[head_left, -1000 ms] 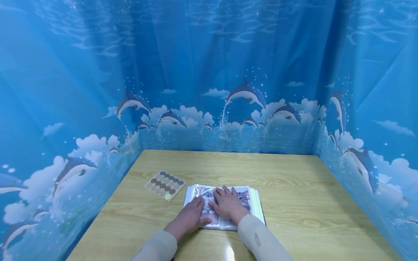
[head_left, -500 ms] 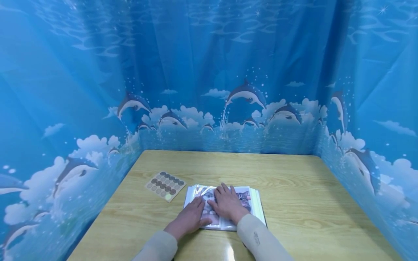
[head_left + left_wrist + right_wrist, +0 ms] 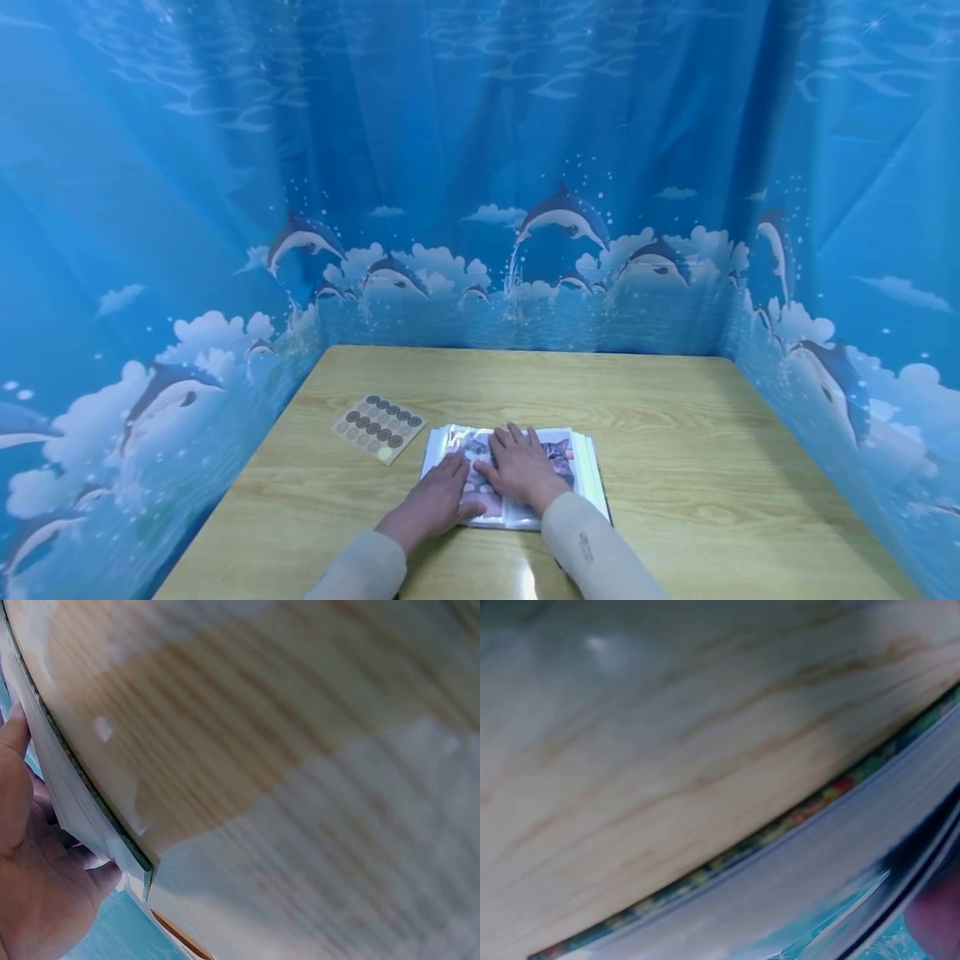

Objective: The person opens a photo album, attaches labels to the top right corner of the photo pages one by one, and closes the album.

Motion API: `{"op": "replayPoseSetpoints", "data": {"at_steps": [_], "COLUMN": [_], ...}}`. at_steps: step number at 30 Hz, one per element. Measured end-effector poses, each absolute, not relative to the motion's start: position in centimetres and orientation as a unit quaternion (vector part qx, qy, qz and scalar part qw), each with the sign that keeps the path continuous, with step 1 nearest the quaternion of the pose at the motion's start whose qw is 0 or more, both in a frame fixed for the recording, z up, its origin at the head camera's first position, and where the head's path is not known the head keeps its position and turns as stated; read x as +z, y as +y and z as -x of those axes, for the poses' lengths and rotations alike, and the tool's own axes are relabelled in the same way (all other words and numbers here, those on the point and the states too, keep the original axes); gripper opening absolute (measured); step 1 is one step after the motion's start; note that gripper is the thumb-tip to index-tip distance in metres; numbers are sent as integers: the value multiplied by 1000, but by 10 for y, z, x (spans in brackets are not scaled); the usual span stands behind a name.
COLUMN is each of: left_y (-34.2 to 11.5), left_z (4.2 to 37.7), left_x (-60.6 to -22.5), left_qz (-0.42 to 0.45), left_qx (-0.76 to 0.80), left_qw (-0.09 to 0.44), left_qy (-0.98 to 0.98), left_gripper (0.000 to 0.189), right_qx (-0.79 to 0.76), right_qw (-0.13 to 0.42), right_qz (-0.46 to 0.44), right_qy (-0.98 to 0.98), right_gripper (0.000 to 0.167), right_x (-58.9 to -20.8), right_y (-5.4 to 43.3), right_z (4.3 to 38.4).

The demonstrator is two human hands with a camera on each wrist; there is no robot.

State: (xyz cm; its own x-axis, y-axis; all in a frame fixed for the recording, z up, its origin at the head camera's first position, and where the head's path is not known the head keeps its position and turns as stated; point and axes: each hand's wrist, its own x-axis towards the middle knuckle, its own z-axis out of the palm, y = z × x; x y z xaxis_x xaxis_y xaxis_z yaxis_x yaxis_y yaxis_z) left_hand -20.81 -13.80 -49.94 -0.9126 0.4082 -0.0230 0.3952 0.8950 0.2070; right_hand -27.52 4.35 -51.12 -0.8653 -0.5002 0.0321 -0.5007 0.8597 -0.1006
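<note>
- Photo album (image 3: 591, 471) lies spread flat on the near part of the table (image 3: 697, 442), with both hands on it.
- Left hand (image 3: 435, 496) rests on the left page, fingers long and nearly straight. It pinches nothing that I can see.
- Right hand (image 3: 522, 471) lies across the middle, fingers nearly straight too. It grips nothing and just rests on top.
- If one hand pushes harder than the other, the album could slide, because the table top looks smooth.
- Pages could pop up if the hands lift, because the stack looks thick and springy.
- Clear plastic (image 3: 459, 435) shines at the far edge of the left page. A sideways rub could wrinkle it.
- Each page seems to be a clear pocket with a picture in it: a pale picture (image 3: 483, 492) on the left and a stripy cat picture (image 3: 558, 457) on the right. Fingers hide some of both. I cannot tell where the pockets open, so I cannot say if a picture could slip out.
- Farther back, to the left, lies a sheet of round spots (image 3: 380, 427), near the album but not touching it. A wide swing of the left arm could bump it.
- Beyond the table hangs a blue dolphin curtain (image 3: 465, 167).
</note>
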Motion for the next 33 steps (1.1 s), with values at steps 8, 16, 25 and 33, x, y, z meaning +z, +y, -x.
{"op": "replayPoseSetpoints", "data": {"at_steps": [8,16,25,33], "left_y": [-140,-141,-141,-139], "left_z": [209,209,209,209], "left_x": [-504,-504,-502,-502], "left_qz": [-207,-211,-217,-212], "left_qx": [105,105,101,106], "left_qw": [31,29,27,30], "left_qy": [972,971,971,971], "left_gripper": [83,83,82,83], "right_qx": [40,42,46,47], "right_qw": [6,34,46,26], "right_qz": [-267,-281,-283,-271], "right_qy": [-963,-958,-957,-961], "right_gripper": [71,71,70,69], "right_x": [-509,-515,-516,-513], "right_y": [42,45,47,51], "right_z": [272,270,266,265]}}
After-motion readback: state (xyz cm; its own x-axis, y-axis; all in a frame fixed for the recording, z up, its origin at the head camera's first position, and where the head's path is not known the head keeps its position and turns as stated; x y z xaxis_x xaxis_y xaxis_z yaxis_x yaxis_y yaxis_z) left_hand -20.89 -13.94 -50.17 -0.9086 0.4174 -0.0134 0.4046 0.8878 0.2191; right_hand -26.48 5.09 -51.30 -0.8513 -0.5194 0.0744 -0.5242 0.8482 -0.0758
